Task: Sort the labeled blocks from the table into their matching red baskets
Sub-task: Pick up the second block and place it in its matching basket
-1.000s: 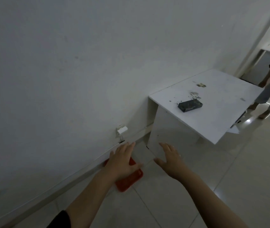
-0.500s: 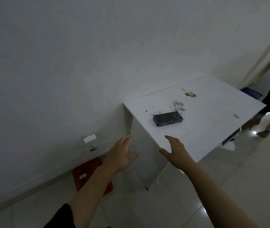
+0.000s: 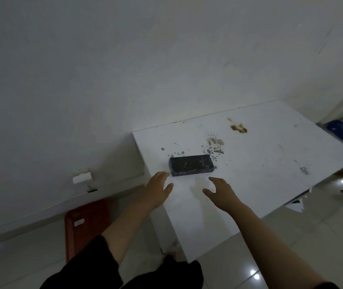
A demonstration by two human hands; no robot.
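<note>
Block, dark and rectangular, lies flat on the white surface at frame centre, near its left edge. The left hand hovers just below the block's lower left corner, fingers spread, holding nothing. The right hand hovers below the block's right end, spread and empty. A red basket sits on the floor at lower left, beside the wall.

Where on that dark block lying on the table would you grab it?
Probably across its short width near the middle, coming from above. The dark block lies flat on the white table, long sides clear, with both open hands just short of it.
</note>
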